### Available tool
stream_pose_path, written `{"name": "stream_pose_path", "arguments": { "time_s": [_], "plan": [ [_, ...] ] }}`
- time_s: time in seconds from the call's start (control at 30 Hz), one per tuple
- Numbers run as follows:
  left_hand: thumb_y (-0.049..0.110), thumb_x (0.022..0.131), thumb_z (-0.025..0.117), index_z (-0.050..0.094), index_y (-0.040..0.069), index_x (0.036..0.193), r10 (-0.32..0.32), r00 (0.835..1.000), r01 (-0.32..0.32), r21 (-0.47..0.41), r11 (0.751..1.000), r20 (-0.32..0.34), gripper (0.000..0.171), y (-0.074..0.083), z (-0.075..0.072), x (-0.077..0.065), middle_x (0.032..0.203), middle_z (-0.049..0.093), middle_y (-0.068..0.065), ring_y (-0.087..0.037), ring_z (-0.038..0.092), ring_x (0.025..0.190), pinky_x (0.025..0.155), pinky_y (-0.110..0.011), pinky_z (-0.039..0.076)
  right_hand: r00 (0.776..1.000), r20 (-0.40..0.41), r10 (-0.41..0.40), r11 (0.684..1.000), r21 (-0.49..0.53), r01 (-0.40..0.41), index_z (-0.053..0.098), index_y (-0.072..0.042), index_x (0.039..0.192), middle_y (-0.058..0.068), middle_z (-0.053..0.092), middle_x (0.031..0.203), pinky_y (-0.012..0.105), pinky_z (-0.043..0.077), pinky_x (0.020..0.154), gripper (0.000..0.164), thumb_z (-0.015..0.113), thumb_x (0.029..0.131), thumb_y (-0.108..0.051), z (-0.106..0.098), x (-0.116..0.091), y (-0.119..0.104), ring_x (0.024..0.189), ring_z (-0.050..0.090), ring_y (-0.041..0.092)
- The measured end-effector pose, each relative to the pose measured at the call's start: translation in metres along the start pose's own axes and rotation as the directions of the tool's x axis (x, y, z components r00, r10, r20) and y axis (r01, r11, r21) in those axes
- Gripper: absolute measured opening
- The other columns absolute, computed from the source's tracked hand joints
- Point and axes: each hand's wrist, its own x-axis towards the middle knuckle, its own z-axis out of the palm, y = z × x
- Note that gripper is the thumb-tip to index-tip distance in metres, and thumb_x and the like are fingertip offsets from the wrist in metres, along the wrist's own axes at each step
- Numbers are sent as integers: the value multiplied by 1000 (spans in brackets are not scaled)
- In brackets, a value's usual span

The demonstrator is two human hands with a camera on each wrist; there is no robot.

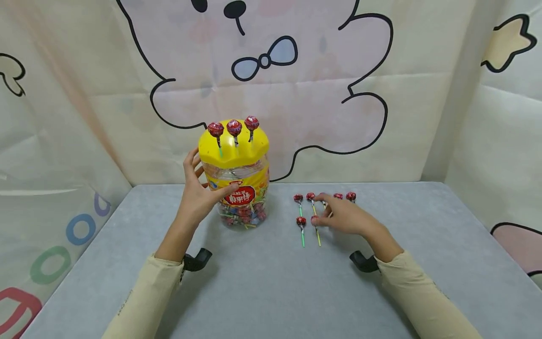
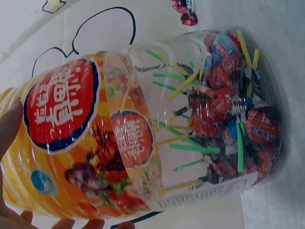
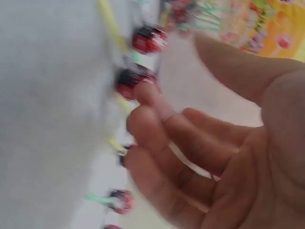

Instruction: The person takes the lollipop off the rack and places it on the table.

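Note:
My left hand [image 1: 198,197] grips the side of a clear plastic candy jar [image 1: 256,181], thumb across its front label. In the left wrist view, wrapped lollipops [image 2: 214,109] with green and yellow sticks fill the jar's bottom. Three red-wrapped lollipops [image 1: 234,127] stand upright in the yellow lid [image 1: 230,157]. Over the loose lollipops on the table, my right hand [image 1: 347,215] hovers with thumb and fingers apart. In the right wrist view, its index fingertip is at or very near one red lollipop [image 3: 126,81]; contact is hard to tell through the blur.
Red lollipops lie in two rows on the grey table [image 1: 262,278], among them a green-stick one [image 1: 301,221] in the nearer row. My right hand covers part of both rows. A printed curtain [image 1: 313,117] hangs behind the table's back edge.

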Motion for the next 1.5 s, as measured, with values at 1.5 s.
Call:
{"name": "stream_pose_path", "arguments": {
  "time_s": [1.5],
  "plan": [
    [25, 86, 79, 22, 22, 150, 30, 990, -59, -201, 978, -140, 86, -2, 4, 1, 157, 27, -3, -22, 30, 143, 110, -47, 30, 939, -234, -253, 761, 551, 343, 19, -27, 159, 2, 16, 164, 53, 38, 115, 73, 60, 100, -19, 0, 28, -122, 146, 35, 31]
  ]
}}
